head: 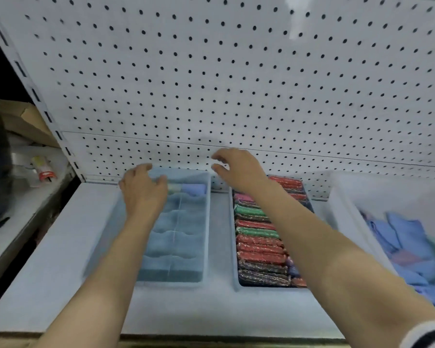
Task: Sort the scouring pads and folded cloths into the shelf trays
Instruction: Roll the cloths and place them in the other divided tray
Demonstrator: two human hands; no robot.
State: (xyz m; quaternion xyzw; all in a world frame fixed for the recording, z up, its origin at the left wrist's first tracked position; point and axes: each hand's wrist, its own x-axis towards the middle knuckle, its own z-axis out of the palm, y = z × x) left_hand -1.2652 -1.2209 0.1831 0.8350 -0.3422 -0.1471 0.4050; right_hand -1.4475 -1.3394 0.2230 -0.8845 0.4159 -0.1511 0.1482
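Two pale trays stand side by side on the white shelf. The left tray (206, 222) is filled with rows of folded blue cloths (176, 237). The right tray (234, 259) is packed with glittery scouring pads (259, 244) in red, green and dark colours. My left hand (142, 189) rests on the far left end of the cloth tray with its fingers spread over the cloths. My right hand (236, 167) hovers over the far end of the gap between the trays, fingers loosely curved, holding nothing.
A white bin (342, 217) at the right holds loose blue cloths (402, 237). A white pegboard (236, 84) rises behind the shelf. To the left are a cardboard box (20, 121) and a small bottle (43, 169) on a lower ledge.
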